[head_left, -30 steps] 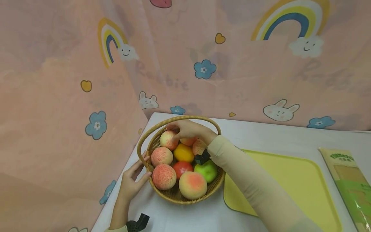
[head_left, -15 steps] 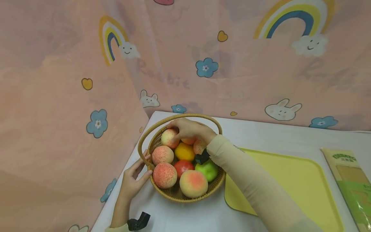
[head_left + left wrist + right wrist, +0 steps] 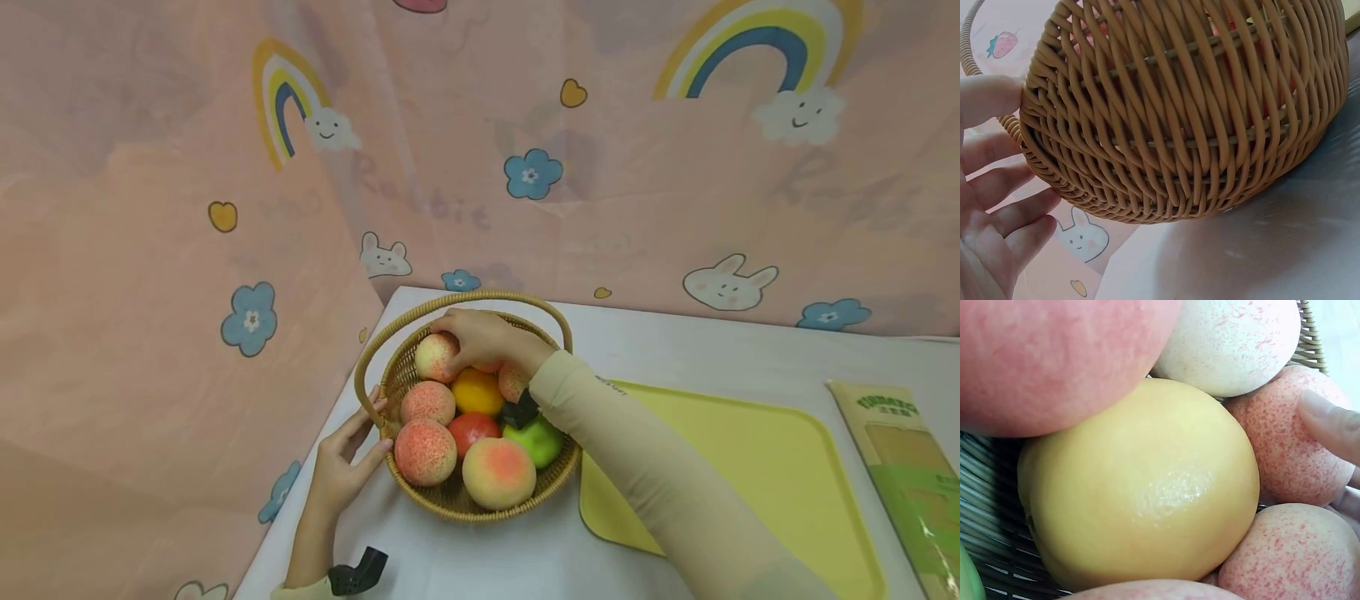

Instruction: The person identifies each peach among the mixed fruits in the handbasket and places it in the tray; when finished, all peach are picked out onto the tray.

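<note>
A round wicker basket [image 3: 480,517] with a tall arched handle [image 3: 405,321] holds several fruits. My right hand [image 3: 487,337] reaches in under the handle and grips a pale pink-yellow peach [image 3: 433,357] at the back left. In the right wrist view the thumb lies on a speckled peach [image 3: 1279,453], beside a yellow fruit [image 3: 1147,487]. My left hand [image 3: 341,471] touches the left rim near the handle's base. The left wrist view shows its fairly straight fingers [image 3: 1007,181] and thumb against the wicker wall [image 3: 1179,112]. More peaches [image 3: 425,452], a red fruit [image 3: 472,433] and a green fruit [image 3: 538,442] sit nearer the front.
Right of the basket lies a yellow tray [image 3: 750,467], partly under my right forearm. A green and beige packet [image 3: 900,467] is at the far right. Patterned pink cloth [image 3: 465,150] hangs behind and to the left of the white tabletop [image 3: 555,558].
A speckled peach near the basket's left side has shifted slightly right and inward. Both hands and the basket stay almost where they were.
</note>
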A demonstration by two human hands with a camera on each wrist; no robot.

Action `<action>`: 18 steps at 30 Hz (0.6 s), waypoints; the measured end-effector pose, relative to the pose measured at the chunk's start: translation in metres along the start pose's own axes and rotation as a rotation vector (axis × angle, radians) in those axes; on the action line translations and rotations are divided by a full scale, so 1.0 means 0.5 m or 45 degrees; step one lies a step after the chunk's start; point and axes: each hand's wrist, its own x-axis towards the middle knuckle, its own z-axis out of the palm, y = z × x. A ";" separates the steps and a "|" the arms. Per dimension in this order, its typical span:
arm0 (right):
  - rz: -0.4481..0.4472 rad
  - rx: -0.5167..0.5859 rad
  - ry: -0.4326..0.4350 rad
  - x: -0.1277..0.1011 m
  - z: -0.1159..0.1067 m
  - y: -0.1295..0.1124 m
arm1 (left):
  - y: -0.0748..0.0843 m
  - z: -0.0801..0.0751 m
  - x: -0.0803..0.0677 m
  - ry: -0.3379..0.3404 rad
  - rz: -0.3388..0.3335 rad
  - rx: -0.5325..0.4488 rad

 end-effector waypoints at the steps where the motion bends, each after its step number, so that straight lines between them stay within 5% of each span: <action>1: 0.000 -0.002 0.007 0.001 0.001 0.000 | 0.001 0.000 0.000 0.000 -0.005 0.000; 11: 0.022 0.115 0.059 -0.003 0.001 0.002 | 0.005 -0.004 0.000 -0.034 -0.085 0.022; 18: 0.000 0.419 0.109 -0.022 -0.009 -0.004 | 0.004 -0.001 0.001 -0.006 0.023 0.009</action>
